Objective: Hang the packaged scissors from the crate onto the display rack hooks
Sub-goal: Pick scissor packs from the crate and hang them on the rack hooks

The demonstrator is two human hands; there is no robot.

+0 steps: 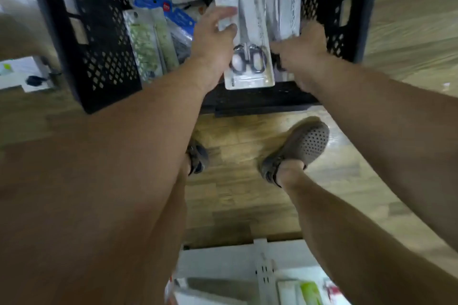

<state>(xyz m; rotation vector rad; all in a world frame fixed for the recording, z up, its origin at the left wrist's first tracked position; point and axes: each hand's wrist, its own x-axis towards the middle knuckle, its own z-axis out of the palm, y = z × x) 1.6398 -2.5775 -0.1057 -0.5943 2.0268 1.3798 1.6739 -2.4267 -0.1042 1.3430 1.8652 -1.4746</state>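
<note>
A floor [238, 205] of wood-look planks fills the view, and a black lattice-walled crate [99, 32] stands on it at 12 o'clock, just ahead of the person's two shoes [302, 146]. At 6 o'clock, near the bottom edge, lies a white slotted rack part [262, 267] with a few blurred packages around it. Inside the crate, green-patterned packets [143, 44] lie toward 9 o'clock and blue packets [158, 5] toward 11 o'clock, with more carded goods behind them at 12. The packaged scissors [247, 39], a white card with black handle loops at its near end, is raised over the crate's near wall, blades pointing to 12 o'clock. It lies just to the 3 o'clock side of the left hand [213, 39], whose fingers [228, 20] curl over the card's left edge and onto its face, gripping it. A second white package [280, 7] stands just beside the first at 3 o'clock. The right hand [304, 49] reaches to the lower end of that package, near the crate's right wall. Its fingertips are blurred and partly hidden, so whether they pinch the package or only touch it cannot be told.
</note>
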